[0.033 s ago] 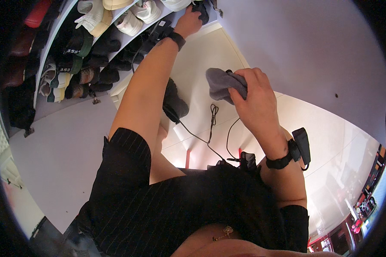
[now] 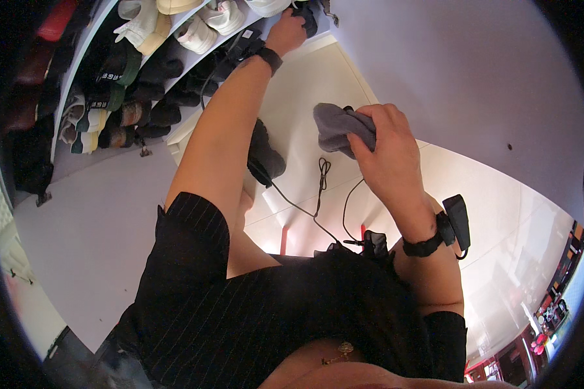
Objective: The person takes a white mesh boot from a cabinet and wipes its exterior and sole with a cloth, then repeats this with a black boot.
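My left hand [image 2: 287, 34] reaches up to the shoe shelf at the top of the view. Its fingers are closed on a dark shoe [image 2: 308, 21], partly cut off by the picture's edge. Above the pale floor, my right hand [image 2: 390, 146] grips a bunched grey cloth [image 2: 336, 128], thumb on the near side and fingers over the top. A small black bit shows at the cloth's upper edge; what it is I cannot tell. Each wrist wears a black band, and a black device sits on the right one [image 2: 457, 223].
White sneakers [image 2: 196, 35] and several dark shoes [image 2: 165, 115] fill the shelves at upper left. Cabinet doors [image 2: 474, 71] stand swung out on both sides. A dark grey fuzzy thing [image 2: 266, 155] lies on the floor below my left forearm. Black cables [image 2: 322, 175] run toward my lap.
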The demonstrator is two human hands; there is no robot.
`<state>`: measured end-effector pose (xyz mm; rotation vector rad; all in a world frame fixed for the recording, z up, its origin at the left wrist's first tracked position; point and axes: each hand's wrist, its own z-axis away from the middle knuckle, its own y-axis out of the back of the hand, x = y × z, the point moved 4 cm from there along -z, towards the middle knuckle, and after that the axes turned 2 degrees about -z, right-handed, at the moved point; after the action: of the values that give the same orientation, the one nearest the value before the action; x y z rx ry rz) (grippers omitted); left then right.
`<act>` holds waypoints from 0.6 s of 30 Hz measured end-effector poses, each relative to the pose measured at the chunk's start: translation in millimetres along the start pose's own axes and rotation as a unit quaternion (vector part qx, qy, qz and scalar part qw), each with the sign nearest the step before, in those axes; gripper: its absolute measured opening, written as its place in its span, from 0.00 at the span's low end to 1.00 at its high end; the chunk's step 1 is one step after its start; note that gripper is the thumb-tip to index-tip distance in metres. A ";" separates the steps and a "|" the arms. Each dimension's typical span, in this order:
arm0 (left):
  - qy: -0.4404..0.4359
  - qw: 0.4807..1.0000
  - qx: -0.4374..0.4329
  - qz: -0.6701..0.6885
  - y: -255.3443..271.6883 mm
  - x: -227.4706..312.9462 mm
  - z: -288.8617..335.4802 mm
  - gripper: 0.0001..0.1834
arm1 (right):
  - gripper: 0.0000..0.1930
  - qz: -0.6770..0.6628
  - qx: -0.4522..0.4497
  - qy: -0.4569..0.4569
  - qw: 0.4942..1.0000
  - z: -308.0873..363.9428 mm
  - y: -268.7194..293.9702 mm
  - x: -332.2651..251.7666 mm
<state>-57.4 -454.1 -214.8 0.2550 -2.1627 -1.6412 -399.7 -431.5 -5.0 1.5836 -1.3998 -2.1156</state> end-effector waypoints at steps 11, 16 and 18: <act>0.037 0.998 0.021 0.046 27.6 71.7 85.4 0.04 | 0.16 -0.017 0.035 0.017 0.999 -2.6 -3.7 6.9; 0.005 0.996 0.029 0.082 8.5 84.9 191.4 0.01 | 0.15 -0.021 0.043 0.010 0.999 -11.6 -2.3 5.8; -0.002 0.999 -0.002 0.052 -0.1 98.3 225.7 0.01 | 0.15 -0.026 0.049 0.020 0.998 -12.0 -1.1 9.0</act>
<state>-242.2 -294.1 -244.2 0.1346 -2.1385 -1.5885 -393.4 -443.2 -11.9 1.7065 -1.4855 -2.0617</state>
